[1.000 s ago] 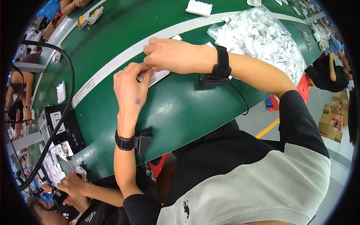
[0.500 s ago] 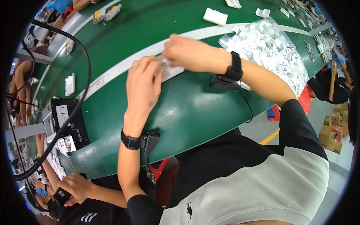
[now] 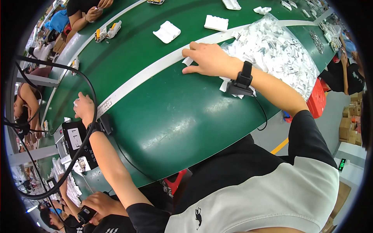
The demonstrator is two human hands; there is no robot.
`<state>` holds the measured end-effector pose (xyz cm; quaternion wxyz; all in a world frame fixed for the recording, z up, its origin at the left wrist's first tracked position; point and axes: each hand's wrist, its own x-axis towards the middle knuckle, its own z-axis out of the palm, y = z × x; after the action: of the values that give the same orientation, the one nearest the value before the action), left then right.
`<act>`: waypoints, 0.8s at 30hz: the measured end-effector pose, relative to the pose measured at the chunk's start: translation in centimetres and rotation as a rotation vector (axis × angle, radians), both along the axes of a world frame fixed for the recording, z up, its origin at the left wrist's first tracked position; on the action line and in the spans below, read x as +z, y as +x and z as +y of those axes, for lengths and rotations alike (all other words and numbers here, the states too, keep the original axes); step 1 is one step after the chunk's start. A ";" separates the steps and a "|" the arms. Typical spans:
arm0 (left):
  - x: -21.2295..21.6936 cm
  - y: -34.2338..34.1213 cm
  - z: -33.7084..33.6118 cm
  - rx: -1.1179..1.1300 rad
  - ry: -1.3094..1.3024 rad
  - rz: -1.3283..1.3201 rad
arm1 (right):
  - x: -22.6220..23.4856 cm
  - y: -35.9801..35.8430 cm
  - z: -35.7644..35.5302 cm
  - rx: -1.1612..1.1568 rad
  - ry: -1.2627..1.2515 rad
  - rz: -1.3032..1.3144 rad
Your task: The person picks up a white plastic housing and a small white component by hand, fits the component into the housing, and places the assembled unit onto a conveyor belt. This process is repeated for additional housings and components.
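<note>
1. Pinching something small and white, the left hand (image 3: 83,108) sits far out to the left now, fingers curled around a white piece (image 3: 76,103) at the near-left stretch of the green belt (image 3: 163,112).
2. That's a big shift: half a second ago this hand was up at the white stripe (image 3: 155,70), right against the other hand.
3. Over to the right hand (image 3: 208,60): palm down, fingers spread loosely flat, fingertips on a small white slip (image 3: 187,61) lying on the stripe. Whether it grips the slip or just presses it, I cannot tell.
4. Earlier both hands worked together over one white piece at the stripe; now they're well apart.
5. Black wrist straps on both arms, each with a small black box (image 3: 239,88) and a cable trailing off toward the near edge.
6. Just right of the right wrist, the big clear bag of white parts (image 3: 279,54) bulges on the belt, touching the forearm.
7. Far side of the belt: white moulded trays (image 3: 167,32) lie scattered, well apart from both hands.
8. Near left, a black device (image 3: 77,141) with a white label sits just below the left wrist, thick black cable (image 3: 93,97) looping over it.
</note>
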<state>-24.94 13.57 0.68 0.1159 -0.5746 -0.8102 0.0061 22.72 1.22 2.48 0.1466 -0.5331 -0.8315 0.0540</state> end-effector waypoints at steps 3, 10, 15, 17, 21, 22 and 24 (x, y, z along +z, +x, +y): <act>-0.4 -1.5 -0.2 -0.083 0.031 0.033 | -0.5 -1.0 0.3 0.019 0.058 -0.023; 0.1 10.9 -6.7 -0.611 0.352 -0.490 | -0.1 1.1 0.8 0.146 0.001 -0.082; 1.7 18.4 -14.3 -0.818 0.215 -0.633 | 1.3 0.4 0.1 0.321 -0.080 -0.031; 3.1 19.2 -15.3 -0.953 0.240 -0.704 | 1.0 0.0 -0.4 0.322 -0.069 0.051; 4.9 17.8 -14.7 -1.060 0.203 -0.716 | 1.9 1.3 -0.4 0.271 -0.051 0.165; 4.9 17.6 -14.6 -1.075 0.185 -0.701 | 2.2 1.7 -0.6 0.264 -0.056 0.163; 4.6 18.0 -14.2 -1.106 0.163 -0.676 | 2.9 2.7 -1.0 0.171 -0.175 0.121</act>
<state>-6.97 -0.68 5.32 -0.1160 -0.8663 -0.3846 -0.2971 25.41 0.19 5.40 0.1444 -0.4667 -0.8556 0.1709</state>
